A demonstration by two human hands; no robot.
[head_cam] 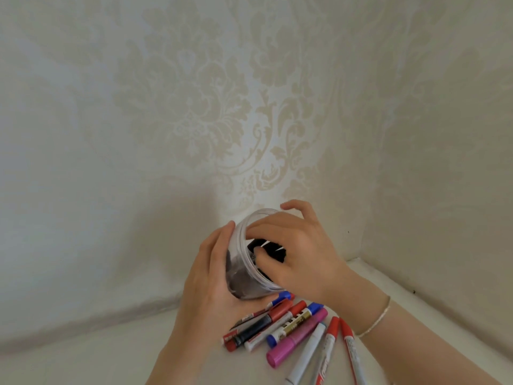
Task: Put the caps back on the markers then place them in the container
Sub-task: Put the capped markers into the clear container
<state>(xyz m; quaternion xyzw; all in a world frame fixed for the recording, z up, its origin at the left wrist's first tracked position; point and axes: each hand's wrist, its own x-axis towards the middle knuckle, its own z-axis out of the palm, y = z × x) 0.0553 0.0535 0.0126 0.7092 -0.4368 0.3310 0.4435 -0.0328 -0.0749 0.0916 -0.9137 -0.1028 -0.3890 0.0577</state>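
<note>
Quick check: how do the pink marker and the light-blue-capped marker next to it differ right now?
The pink marker is thick and pink all over, body and cap alike; the light-blue-capped marker is slimmer, with a white barrel and a pale blue cap. The pink one lies fully in view, while the white one runs off the bottom edge. Both lie capped on the white surface, untouched by either hand.

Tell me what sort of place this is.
Probably a room in a home: damask-patterned wallpaper meets in a corner above a white surface, where loose markers lie by a clear container.
</note>
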